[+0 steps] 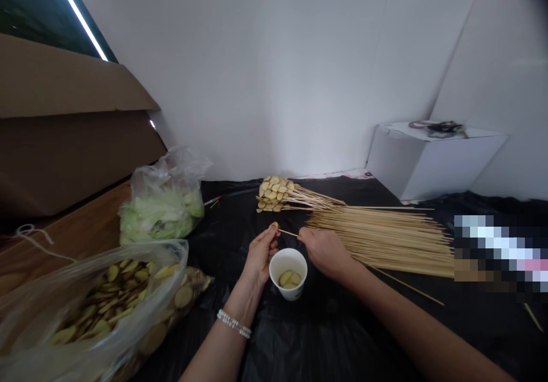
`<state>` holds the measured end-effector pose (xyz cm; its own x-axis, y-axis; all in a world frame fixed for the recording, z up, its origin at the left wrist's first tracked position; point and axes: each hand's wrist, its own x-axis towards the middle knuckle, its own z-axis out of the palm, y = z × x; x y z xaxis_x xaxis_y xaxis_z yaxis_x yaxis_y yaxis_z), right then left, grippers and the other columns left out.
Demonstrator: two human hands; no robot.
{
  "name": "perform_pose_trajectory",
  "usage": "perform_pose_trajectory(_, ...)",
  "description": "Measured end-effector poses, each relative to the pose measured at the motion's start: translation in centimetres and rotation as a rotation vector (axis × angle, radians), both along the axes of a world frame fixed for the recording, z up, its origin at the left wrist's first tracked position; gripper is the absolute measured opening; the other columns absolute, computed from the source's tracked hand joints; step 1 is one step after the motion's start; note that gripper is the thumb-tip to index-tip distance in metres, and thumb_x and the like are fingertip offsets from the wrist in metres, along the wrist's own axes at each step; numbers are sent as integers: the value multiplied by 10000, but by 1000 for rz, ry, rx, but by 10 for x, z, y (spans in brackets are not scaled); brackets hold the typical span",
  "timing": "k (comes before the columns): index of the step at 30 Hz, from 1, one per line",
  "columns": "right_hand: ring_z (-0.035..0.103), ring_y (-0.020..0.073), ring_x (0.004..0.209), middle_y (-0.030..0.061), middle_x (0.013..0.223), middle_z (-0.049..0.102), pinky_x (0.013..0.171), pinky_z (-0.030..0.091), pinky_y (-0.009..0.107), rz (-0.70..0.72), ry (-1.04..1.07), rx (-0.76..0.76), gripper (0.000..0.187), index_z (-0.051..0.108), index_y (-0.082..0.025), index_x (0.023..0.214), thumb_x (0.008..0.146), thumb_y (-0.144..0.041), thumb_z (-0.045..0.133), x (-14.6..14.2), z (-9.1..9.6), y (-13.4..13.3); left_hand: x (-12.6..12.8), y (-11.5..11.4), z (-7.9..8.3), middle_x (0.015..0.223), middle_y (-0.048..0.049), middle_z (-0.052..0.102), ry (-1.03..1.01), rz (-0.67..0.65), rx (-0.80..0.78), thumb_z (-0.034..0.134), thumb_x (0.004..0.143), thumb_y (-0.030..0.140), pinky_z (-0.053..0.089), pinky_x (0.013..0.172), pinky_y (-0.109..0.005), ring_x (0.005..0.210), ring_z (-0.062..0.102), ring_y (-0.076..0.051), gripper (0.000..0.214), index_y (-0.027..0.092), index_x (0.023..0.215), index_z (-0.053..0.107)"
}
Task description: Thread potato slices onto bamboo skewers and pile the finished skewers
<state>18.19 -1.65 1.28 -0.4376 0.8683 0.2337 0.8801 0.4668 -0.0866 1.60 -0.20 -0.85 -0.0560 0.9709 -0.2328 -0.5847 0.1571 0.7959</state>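
Pinched in the fingers of my left hand is a potato slice. My right hand is closed round a thin wooden skewer, whose far end meets the slice. Just below and between my hands stands a white paper cup with a few potato slices at its bottom. Beyond my hands lies a pile of skewered potato slices, their sticks pointing right. A broad spread of bare wooden skewers lies beside and beyond my right hand.
An open plastic bag of potato slices sits at the left front. Behind it is a clear bag of pale green vegetable pieces. A white box stands at the back right, and a brown cardboard box at the left. Black plastic sheeting covers the surface.
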Motion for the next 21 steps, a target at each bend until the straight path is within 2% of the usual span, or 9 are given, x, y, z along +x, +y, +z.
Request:
perform_pose_trajectory(5,624,167,701,52,792,675,561,287,262,-22,55,-94,312,541,-183,911,986,-316,268,2,4,2,9,-6,-1,511,57,483,95,-70,-26,835,511,353,223,338,-160,375,322,-11,378,105,710,631)
perform_pose_trajectory(8,614,151,747,44,851,664,583,300,249,-1,115,-84,265,520,-185,933,977,-350,317,2,2,4,9,-5,-2,545,45,518,75,-58,-6,837,512,341,218,338,-156,382,329,-6,376,102,719,634)
perform_pose_trajectory(12,581,147,776,47,918,630,588,304,246,25,100,19,171,517,-182,969,953,-294,389,2,-5,5,0,2,-3,645,16,570,-16,25,-33,842,520,263,178,328,-114,403,315,18,349,99,750,637)
perform_pose_trajectory(17,562,172,769,74,878,618,591,297,265,30,12,147,284,556,-167,912,969,-205,281,2,-10,4,-4,5,-4,648,14,560,-56,22,-31,853,497,250,176,324,-89,413,295,25,359,90,738,641)
perform_pose_trajectory(21,585,166,739,67,851,647,586,294,259,25,37,48,286,554,-171,933,976,-242,280,3,-4,2,-1,2,-3,670,11,567,-32,9,3,858,477,255,177,324,-96,418,301,24,384,88,758,657)
